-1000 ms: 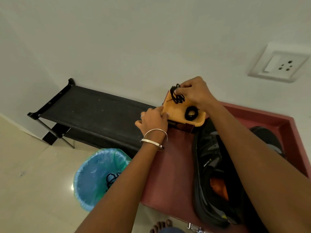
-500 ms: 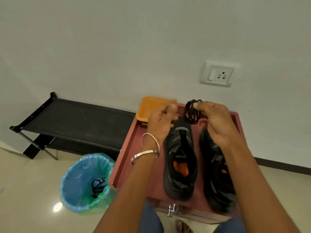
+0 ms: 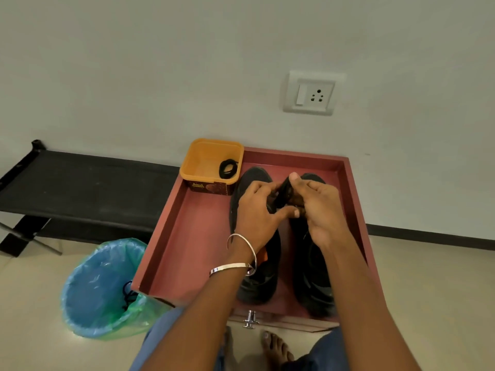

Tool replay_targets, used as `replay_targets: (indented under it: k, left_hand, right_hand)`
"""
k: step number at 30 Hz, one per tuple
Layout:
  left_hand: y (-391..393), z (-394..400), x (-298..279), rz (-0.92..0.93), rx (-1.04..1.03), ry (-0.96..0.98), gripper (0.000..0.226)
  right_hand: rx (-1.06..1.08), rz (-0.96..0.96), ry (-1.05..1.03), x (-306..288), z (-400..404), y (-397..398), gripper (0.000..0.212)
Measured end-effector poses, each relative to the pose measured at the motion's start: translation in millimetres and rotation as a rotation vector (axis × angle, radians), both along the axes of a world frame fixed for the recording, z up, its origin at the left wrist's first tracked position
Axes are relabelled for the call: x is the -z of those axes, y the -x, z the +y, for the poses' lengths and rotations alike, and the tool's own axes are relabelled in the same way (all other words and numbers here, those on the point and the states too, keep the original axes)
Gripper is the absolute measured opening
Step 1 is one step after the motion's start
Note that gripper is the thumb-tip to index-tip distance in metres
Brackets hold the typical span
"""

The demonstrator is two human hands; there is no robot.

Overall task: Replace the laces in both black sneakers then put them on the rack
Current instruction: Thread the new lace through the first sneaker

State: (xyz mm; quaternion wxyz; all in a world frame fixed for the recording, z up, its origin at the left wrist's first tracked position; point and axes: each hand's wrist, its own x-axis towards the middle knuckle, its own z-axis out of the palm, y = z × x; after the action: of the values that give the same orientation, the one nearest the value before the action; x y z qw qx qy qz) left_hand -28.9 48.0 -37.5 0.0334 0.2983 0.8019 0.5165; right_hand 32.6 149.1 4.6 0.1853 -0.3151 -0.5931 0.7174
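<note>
Pale wall behind, switch socket (image 3: 312, 92) upper right. Red tray (image 3: 187, 236) holds yellow tub (image 3: 203, 162), "Amul" on its label; coiled black lace (image 3: 227, 168) inside. Left hand (image 3: 258, 210) and right hand (image 3: 318, 207) meet above two black sneakers (image 3: 261, 279), both pinching dark lace bundle (image 3: 284, 192). Black rack (image 3: 80, 186) at left; blue bin (image 3: 104, 287) on floor.

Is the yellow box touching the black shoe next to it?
Cannot tell. In the head view, the yellow box stands right beside the left shoe's toe, but no clear contact or gap shows there.
</note>
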Motion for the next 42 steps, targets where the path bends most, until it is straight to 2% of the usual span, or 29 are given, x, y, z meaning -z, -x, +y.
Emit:
replay_targets:
  k: [4, 6, 8, 10, 12, 14, 17, 20, 25, 29, 32, 35, 39, 42]
  left_hand:
    - [6, 12, 7, 0.073, -0.078, 0.038, 0.032]
    - [8, 13, 4, -0.010, -0.096, -0.016, 0.018]
    - [12, 10, -2, -0.204, -0.110, -0.110, 0.010]
    - [17, 6, -8, -0.437, -0.129, -0.279, 0.014]
    - [20, 2, -15, -0.595, -0.145, -0.402, 0.014]
    - [21, -1, -20, -0.660, -0.142, -0.465, 0.014]
    - [20, -1, -22, -0.698, -0.104, -0.510, 0.017]
    - [19, 2, -20, -0.687, -0.085, -0.491, 0.019]
    - [25, 1, -16, -0.595, -0.142, -0.340, 0.032]
    - [26, 4, -13, -0.599, -0.202, -0.262, 0.017]
    - [29, 4, -6, -0.437, -0.254, -0.142, 0.012]
    - [33, 0, -7, -0.218, -0.252, -0.017, 0.009]
    - [39, -1, -3, -0.269, -0.289, -0.077, 0.010]
    - [41, -3, -4, -0.372, -0.401, -0.187, 0.007]
  right_hand:
    - [-0.043, -0.081, -0.102, 2, 6, -3, 0.018]
    - [-0.027, -0.123, -0.141, 4, 11, -5, 0.006]
    - [0.040, -0.130, -0.133, 5, 16, -6, 0.007]
    - [0.117, -0.124, -0.146, 7, 22, -6, 0.009]
    - [0.151, -0.102, -0.190, 7, 26, -4, 0.007]
    - [0.104, -0.063, -0.214, 5, 25, -2, 0.015]
    - [-0.076, -0.070, -0.245, 2, 17, 1, 0.027]
    - [-0.160, -0.066, -0.249, 2, 12, 6, 0.022]
    - [-0.020, -0.018, -0.216, 4, 18, 8, 0.009]
    - [0.139, -0.012, -0.296, 11, 25, 10, 0.004]
    - [0.287, -0.005, -0.418, 11, 30, 8, 0.004]
    - [0.439, 0.113, -0.467, 7, 36, 6, 0.005]
    - [0.544, 0.316, -0.275, 2, 43, 5, 0.016]
    - [0.447, 0.296, -0.236, 6, 47, 5, 0.015]
